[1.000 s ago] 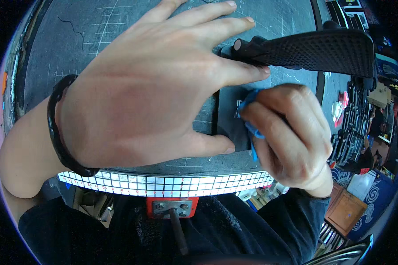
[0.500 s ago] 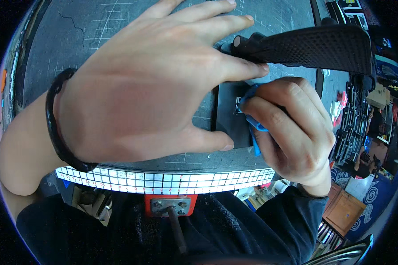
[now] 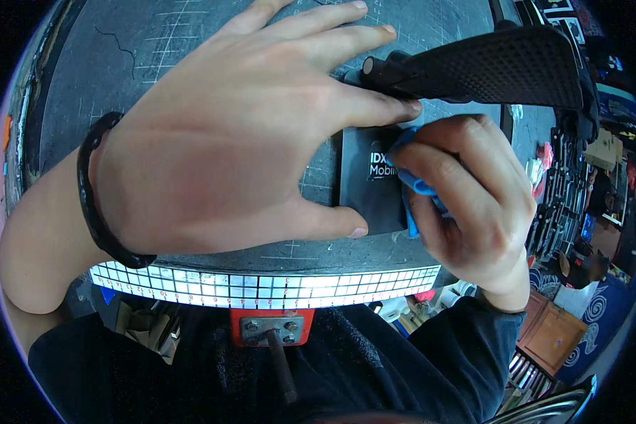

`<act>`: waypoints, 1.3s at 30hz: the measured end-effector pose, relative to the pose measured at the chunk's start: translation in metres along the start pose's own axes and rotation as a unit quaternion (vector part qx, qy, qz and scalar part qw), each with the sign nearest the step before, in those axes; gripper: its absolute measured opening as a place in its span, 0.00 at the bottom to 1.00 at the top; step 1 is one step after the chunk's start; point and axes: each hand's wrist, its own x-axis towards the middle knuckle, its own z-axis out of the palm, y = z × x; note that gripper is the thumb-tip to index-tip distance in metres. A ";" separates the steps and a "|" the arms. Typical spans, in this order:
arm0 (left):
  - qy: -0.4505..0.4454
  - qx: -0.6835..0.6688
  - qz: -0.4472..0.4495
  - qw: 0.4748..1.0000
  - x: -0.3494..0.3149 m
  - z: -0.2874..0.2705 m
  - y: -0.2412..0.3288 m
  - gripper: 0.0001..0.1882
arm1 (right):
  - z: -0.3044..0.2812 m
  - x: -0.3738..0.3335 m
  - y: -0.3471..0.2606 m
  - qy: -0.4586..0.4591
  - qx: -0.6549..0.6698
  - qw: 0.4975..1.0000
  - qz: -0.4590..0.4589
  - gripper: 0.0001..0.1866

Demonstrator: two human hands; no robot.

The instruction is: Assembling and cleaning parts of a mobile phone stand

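A flat black panel (image 3: 360,201) with small white print lies on a dark, scratched, gridded mat (image 3: 261,263). My left hand (image 3: 219,148), a black bracelet at its wrist, is spread palm down; its thumb touches the panel's near side and its index finger lies along the far side. A crumpled blue cloth (image 3: 420,185) is pinched in my right hand (image 3: 477,198) and pressed on the panel's right part, covering some of the print. Just beyond the index finger stands a curved black piece with a diamond-textured face (image 3: 487,67); whether it joins the panel is hidden.
Along the mat's near edge runs a white gridded ruler strip (image 3: 261,288). Below it is a red block (image 3: 239,328) with a bolted metal plate (image 3: 283,329) and rod. Many tools (image 3: 560,187) and a brown wooden cabinet (image 3: 555,336) appear at the right.
My right hand and the cloth have moved slightly up, and more of the white print shows. The panel and the textured piece have shifted slightly left and up. My left hand stays spread.
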 end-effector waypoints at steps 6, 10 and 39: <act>-0.013 0.003 -0.012 1.000 -0.003 -0.002 0.001 0.45 | -0.002 -0.001 -0.002 0.006 0.026 1.000 0.006 0.18; -0.022 0.005 -0.016 1.000 -0.003 -0.004 0.001 0.45 | -0.003 -0.002 -0.002 -0.002 0.022 1.000 0.009 0.18; -0.005 0.004 0.000 1.000 -0.001 0.003 0.003 0.45 | -0.004 0.000 -0.002 0.004 0.005 1.000 0.010 0.17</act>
